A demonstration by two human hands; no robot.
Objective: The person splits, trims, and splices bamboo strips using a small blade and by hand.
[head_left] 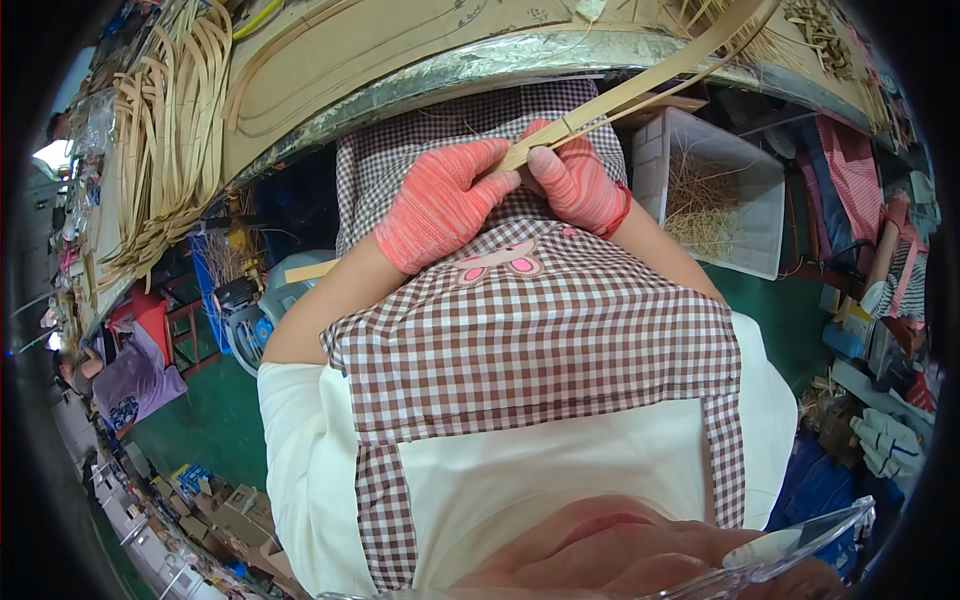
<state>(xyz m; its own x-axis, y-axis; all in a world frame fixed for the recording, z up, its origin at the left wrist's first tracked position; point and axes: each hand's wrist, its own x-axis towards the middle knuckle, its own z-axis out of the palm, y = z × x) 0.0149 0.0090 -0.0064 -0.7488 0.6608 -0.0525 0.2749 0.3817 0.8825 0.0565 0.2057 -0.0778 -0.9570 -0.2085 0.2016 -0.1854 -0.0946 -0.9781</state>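
Both my hands wear red-and-white knitted gloves and meet above my lap. A long, flat, pale strip (650, 85), which looks like bamboo, runs from them up and right past the table edge. My left hand (440, 205) is closed on the strip's near part, thumb pointing toward the other hand. My right hand (578, 185) pinches it right alongside, with a dark thumb tip at its edge. A thinner strand lies beside the strip, partly apart from it. A short pale strip end (310, 271) shows beyond my left forearm; whether it belongs to the same strip, I cannot tell.
The worktable (400, 50) curves across the top, its edge wrapped in worn, shiny covering. Bundled pale strips (170, 140) hang over its left side. On the right stands a white bin (745, 255) with thin shavings. A blue-framed machine (235, 300) is at the left.
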